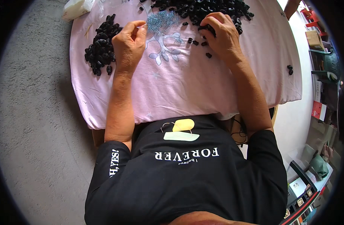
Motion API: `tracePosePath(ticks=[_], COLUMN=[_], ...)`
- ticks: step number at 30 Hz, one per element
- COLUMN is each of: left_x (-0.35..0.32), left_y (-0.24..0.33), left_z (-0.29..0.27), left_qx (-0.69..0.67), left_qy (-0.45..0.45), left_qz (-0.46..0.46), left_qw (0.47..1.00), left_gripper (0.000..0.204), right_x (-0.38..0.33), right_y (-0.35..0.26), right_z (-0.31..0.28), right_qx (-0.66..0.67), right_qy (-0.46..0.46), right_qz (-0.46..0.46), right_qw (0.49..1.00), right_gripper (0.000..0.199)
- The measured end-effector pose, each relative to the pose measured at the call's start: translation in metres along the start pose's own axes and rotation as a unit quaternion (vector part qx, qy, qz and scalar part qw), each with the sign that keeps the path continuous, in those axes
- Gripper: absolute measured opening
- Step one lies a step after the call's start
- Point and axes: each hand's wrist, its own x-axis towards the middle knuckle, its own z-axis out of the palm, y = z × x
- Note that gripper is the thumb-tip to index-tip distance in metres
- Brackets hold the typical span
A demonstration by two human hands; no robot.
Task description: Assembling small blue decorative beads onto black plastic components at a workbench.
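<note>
My left hand is closed in a pinch beside a loose heap of small, clear bluish pieces; whatever sits between its fingertips is too small to make out. At the near edge of a big pile of small black ribbed plastic parts, my right hand curls its thumb and fingers round a black part, partly hidden by the fingers. Several single black parts lie loose between the hands. Left of my left hand is a second heap of black parts.
A pink cloth with a leaf print covers the table. Two black parts lie apart near its right edge. A white box-like pack stands at the far left corner. Shelves with assorted goods line the right side.
</note>
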Motion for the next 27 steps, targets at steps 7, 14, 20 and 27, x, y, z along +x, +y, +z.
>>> tracePosePath(ticks=[7,14,20,27], left_x=[-0.005,-0.007,-0.013,-0.020], left_y=[0.001,0.002,0.011,0.022], left_z=[0.010,0.015,0.022,0.030], left_qx=[0.023,0.049,0.012,0.009], left_qy=[-0.021,-0.062,-0.127,-0.164], left_qz=[0.059,0.090,0.129,0.148], left_qw=[0.998,0.993,0.983,0.975], left_gripper=[0.010,0.013,0.015,0.016], right_x=[-0.006,-0.007,-0.001,-0.002], right_y=[0.001,-0.006,-0.015,-0.017], right_z=[0.010,0.011,0.003,0.002], right_qx=[0.046,0.102,0.175,0.266], right_qy=[-0.028,-0.049,0.016,-0.004], right_qz=[0.007,-0.007,0.076,0.158], right_qw=[0.999,0.994,0.982,0.951], right_gripper=[0.019,0.018,0.015,0.016])
